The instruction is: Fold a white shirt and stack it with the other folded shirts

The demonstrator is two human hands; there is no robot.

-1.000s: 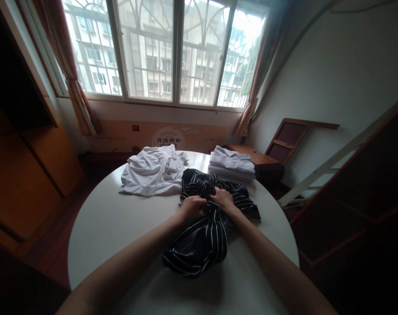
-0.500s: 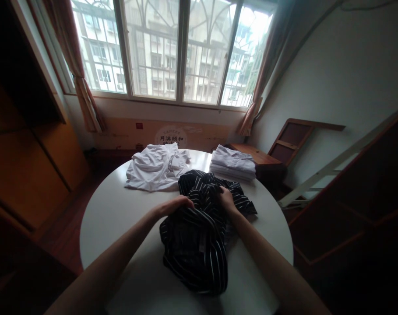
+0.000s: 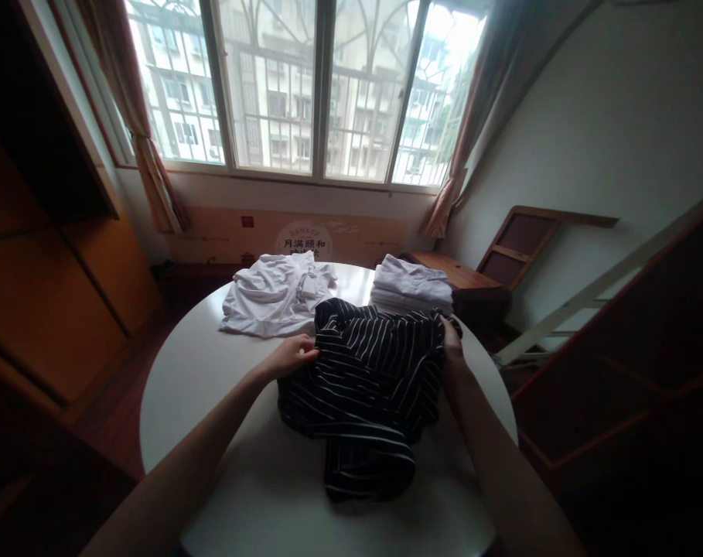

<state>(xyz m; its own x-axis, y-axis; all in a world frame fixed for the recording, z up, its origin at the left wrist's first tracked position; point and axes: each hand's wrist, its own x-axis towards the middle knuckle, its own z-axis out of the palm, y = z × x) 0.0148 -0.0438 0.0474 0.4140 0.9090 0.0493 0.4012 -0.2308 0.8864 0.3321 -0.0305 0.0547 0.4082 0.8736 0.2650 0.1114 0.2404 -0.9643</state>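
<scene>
A round, smooth white surface (image 3: 223,402) carries a rumpled black shirt with thin white stripes (image 3: 363,371) at its middle. The left hand (image 3: 293,354) and right hand (image 3: 451,340) each grip closed on its soft opposite edges, a crumpled white garment (image 3: 273,298) and a folded white stack (image 3: 412,285) beyond.

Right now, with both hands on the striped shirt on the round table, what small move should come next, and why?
Probably pull the two hands a little further apart and press the black striped shirt flat. The left hand grips its left edge and the right hand its right edge, yet the lower part lies bunched and folded under on the white round table.
</scene>
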